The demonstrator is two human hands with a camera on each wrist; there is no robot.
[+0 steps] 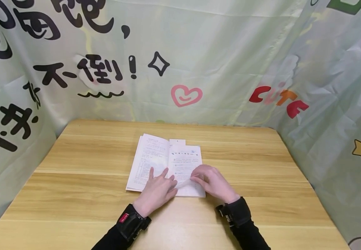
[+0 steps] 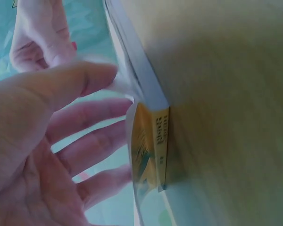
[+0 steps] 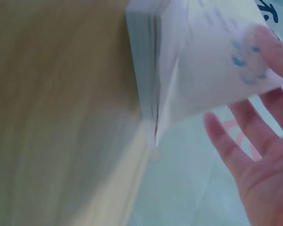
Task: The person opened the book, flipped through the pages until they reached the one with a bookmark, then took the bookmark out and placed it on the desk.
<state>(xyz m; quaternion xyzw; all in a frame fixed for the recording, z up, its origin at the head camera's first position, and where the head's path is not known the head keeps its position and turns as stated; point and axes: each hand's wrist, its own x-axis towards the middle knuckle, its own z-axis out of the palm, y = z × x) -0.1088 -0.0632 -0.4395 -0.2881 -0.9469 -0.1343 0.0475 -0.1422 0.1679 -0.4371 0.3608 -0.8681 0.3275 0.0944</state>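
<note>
An open book (image 1: 150, 152) lies on the table, its left and right pages covered with print. My left hand (image 1: 158, 191) rests with spread fingers on the lower part of the book, near the spine. In the left wrist view, the book's yellow spine (image 2: 160, 136) shows beyond that hand's fingers. My right hand (image 1: 213, 181) pinches a page (image 3: 217, 70) at its lower right corner. The right wrist view shows this page lifted off the stack, thumb on one side and fingers spread behind it.
A white paper slip (image 1: 177, 142) sticks out past the book's top edge. The wooden table (image 1: 89, 156) extends around the book. Printed cloth (image 1: 224, 52) hangs behind it and at both sides.
</note>
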